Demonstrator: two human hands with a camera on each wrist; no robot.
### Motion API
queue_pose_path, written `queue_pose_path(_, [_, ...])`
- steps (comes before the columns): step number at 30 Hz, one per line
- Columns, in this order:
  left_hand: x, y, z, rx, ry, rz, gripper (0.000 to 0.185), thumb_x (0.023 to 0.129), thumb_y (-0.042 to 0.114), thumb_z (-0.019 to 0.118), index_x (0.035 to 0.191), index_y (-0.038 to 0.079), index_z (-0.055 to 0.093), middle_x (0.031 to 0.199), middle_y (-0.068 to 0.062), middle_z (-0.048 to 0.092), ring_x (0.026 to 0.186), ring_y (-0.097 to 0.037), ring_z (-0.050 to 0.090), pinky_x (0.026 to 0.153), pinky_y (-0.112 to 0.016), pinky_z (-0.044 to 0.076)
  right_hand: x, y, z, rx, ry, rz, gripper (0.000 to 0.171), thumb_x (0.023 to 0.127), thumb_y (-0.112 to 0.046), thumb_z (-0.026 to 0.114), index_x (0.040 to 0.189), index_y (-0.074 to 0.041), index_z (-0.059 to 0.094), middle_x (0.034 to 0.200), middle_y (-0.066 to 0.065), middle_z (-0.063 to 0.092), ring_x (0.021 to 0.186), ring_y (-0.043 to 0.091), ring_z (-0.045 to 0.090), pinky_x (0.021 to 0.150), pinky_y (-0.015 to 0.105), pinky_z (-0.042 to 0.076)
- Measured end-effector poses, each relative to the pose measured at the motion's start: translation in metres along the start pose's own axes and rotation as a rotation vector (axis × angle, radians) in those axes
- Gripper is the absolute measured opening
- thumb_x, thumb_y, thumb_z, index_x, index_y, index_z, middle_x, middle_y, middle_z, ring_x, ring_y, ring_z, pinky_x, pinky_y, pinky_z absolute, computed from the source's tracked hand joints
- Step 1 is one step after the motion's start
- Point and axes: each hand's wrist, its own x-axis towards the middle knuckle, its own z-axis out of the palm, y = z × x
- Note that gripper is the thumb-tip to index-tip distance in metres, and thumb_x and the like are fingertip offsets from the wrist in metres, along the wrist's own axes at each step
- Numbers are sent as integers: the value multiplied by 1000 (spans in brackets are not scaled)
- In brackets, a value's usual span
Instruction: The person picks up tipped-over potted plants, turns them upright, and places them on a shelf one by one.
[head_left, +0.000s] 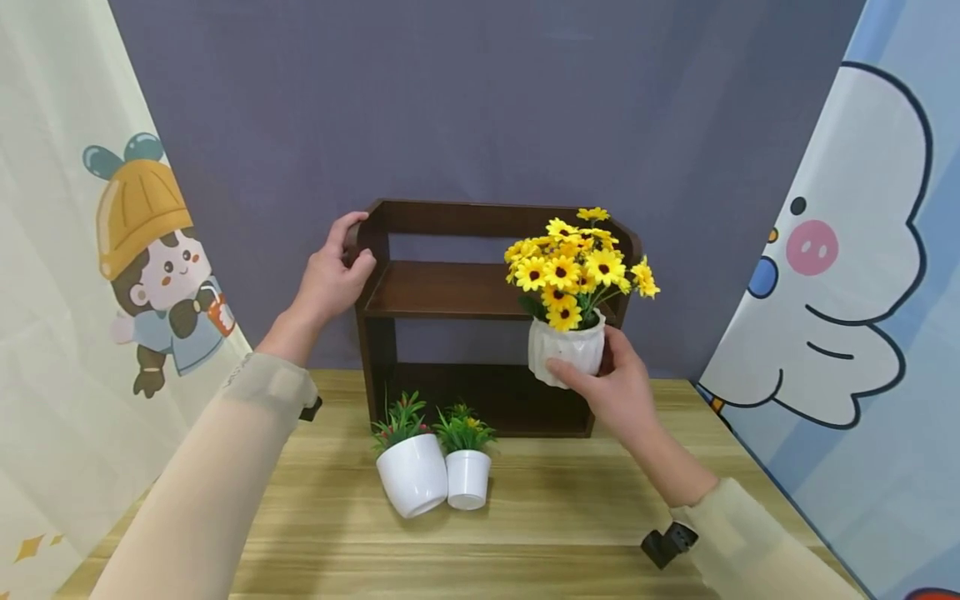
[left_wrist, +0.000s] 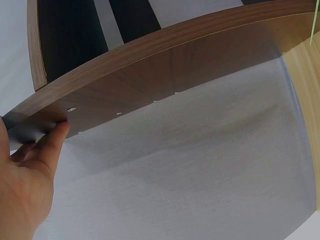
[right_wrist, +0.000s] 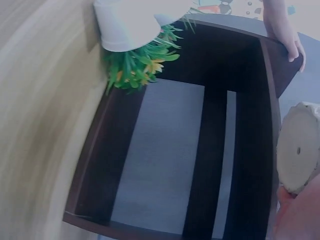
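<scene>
My right hand (head_left: 622,387) grips a white ribbed flowerpot (head_left: 566,350) of yellow daisy-like flowers (head_left: 562,271), thumb across its front. The pot is held up in front of the right part of a dark brown two-tier shelf (head_left: 450,292). In the right wrist view the underside of this flowerpot (right_wrist: 299,147) shows a small hole. At the shelf's upper left, my left hand (head_left: 330,279) holds the side panel (left_wrist: 115,95), with a digit against its outer face. Two white potted plants stand by the lower front: a larger tilted pot (head_left: 412,475) and a smaller pot (head_left: 468,479).
The shelf stands on a wood-grain table (head_left: 540,517) before a grey-blue cloth backdrop (head_left: 480,100). Cartoon-printed cloths hang at the left (head_left: 45,250) and right (head_left: 847,350). Green leaves of the small potted plants (head_left: 461,429) overlap the lower tier in the head view.
</scene>
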Motion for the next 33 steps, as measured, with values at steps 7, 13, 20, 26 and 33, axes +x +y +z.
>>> queue_pose_path(7, [0,0,0,3,2,7,59,109,33,51,166,39,38,102,-17,69,65,-23,54,64,-39,46,14,-11,-1,-31,40,9,94,92,-51,88,163,-11,43,143,13,60,122,29,63,87,24,56])
queue_pose_path(13, [0,1,0,1,1,6,59,109,33,51,166,39,38,104,-17,68,65,-22,53,63,-39,46,22,-17,-3,-25,83,-5,92,92,-51,87,162,-11,43,147,13,58,124,29,60,89,24,54])
queue_pose_path(20, [0,0,0,7,5,2,59,109,33,51,166,39,37,104,-17,68,65,-23,53,63,-39,45,32,-20,-4,1,113,11,93,92,-51,87,164,-13,43,148,13,58,125,28,59,94,29,54])
queue_pose_path(26, [-1,0,0,11,5,-4,59,108,33,51,166,38,37,113,-18,70,73,-30,58,67,-40,46,37,-21,-2,0,136,21,93,92,-51,88,164,-13,43,147,14,58,125,29,60,96,35,53])
queue_pose_path(33, [-1,0,0,6,-1,-11,60,108,33,51,166,38,37,125,-19,71,83,-36,62,72,-42,47,44,-19,0,-19,162,36,96,91,-55,86,166,-13,42,145,15,58,125,31,59,98,40,52])
